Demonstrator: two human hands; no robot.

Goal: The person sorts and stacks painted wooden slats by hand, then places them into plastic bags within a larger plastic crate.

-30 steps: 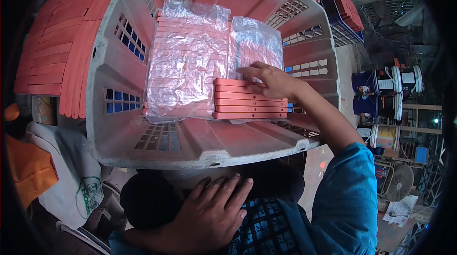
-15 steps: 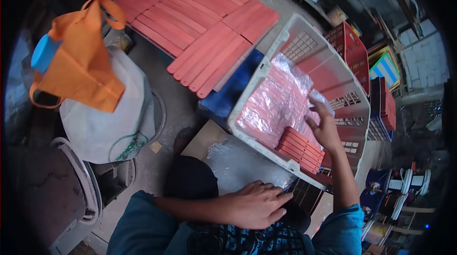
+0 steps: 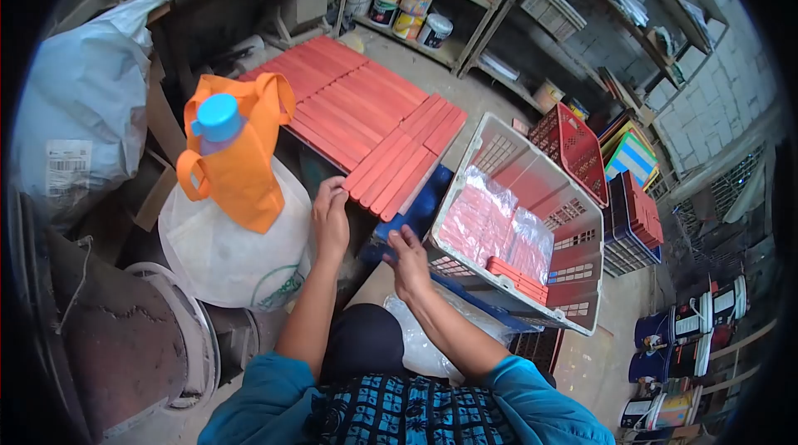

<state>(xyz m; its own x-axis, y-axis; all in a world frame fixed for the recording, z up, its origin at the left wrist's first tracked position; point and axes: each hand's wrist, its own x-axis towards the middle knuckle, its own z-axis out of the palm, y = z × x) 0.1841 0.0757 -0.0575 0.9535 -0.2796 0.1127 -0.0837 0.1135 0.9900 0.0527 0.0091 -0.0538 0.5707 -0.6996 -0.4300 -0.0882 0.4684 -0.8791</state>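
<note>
Rows of red-painted wooden slats (image 3: pixel 366 113) with rounded ends lie side by side on a low support ahead of me. My left hand (image 3: pixel 331 216) is at their near left corner, its bent fingers by the rounded end of the outermost slat; no slat is visibly held. Further right, my right hand (image 3: pixel 407 260) hovers in front of a blue container (image 3: pixel 420 211), fingers apart and holding nothing. A pale plastic crate (image 3: pixel 515 295) stands tilted beside it. Inside are plastic-wrapped bundles of slats (image 3: pixel 478 216) and an unwrapped stack of red slats (image 3: pixel 517 279).
To the left, an orange bag (image 3: pixel 241 183) with a blue-capped bottle (image 3: pixel 218 117) rests on a white sack (image 3: pixel 224 266). Clear plastic wrap (image 3: pixel 424 337) lies near my knees. Behind the crate is a red crate (image 3: pixel 573 154); paint-can shelves (image 3: pixel 416 0) stand at the back.
My right hand has left the crate and moved left to the blue container. My left hand has risen from my lap to the slats' near corner. The view has tilted up.
</note>
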